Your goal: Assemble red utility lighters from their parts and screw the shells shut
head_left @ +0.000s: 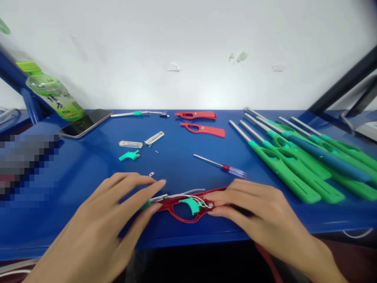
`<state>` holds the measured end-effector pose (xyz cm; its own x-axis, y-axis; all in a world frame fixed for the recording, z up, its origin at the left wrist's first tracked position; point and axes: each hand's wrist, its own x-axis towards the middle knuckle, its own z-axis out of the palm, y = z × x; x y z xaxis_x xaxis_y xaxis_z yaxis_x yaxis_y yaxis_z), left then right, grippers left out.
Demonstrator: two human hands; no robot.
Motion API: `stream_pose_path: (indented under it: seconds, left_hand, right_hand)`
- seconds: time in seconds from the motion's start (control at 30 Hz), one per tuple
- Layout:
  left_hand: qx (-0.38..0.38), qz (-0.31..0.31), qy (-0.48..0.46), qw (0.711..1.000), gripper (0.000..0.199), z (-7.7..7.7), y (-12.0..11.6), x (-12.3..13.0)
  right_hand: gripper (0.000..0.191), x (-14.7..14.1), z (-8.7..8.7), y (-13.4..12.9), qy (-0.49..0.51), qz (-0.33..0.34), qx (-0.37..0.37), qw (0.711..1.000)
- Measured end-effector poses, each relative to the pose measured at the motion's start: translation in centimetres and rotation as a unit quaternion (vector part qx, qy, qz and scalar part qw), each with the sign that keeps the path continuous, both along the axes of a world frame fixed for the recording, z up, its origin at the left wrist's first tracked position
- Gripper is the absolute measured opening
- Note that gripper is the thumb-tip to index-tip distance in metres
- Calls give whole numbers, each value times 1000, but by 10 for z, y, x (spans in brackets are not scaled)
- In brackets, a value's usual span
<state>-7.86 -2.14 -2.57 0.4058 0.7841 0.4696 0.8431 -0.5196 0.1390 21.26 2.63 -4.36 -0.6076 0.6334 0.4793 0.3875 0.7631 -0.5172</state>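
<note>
A red half-shell with a loop-shaped opening lies at the blue table's front edge. Inside it sit a curved teal trigger piece and thin white wires. My left hand pinches the shell's left end, where a metal rod piece enters; its thumb is below and its fingers above. At the shell's right part, my right hand has its thumb and fingertips closed round the red edge beside the wire ends. What lies under my right fingertips is hidden.
A screwdriver lies beyond my hands. Several green lighters are piled at right. Two red shells, clear tanks, another teal trigger and a metal rod lie farther back. A phone and bottle are at left.
</note>
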Motion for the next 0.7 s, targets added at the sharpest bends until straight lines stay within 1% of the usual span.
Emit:
stream_pose_path:
  seconds: [0.1,0.17,0.23,0.37,0.47,0.6,0.7]
  left_hand:
    - [-4,6,-3,1000,30,3,3,7]
    - [-7,9,-8,1000,31,3,3,9]
    - [-13,15,-15,1000,31,0,1,6]
    - [-41,30,-37,998,28,-9,-10,-10]
    - [-62,26,-53,996,24,-12,-14,-18]
    - [-65,9,-47,997,23,-11,-14,-18]
    - [-72,11,-42,996,25,-10,-14,-17]
  right_hand:
    - [17,-1,0,1,4,-1,7,1000]
    - [15,-1,-1,1,5,-3,10,1000]
    - [14,-1,-1,1,6,-4,9,1000]
    - [13,0,-1,1,8,-3,4,1000]
    - [12,-1,0,1,7,1,9,1000]
    - [12,-1,0,1,6,-2,14,1000]
    - [13,-1,0,1,7,-4,13,1000]
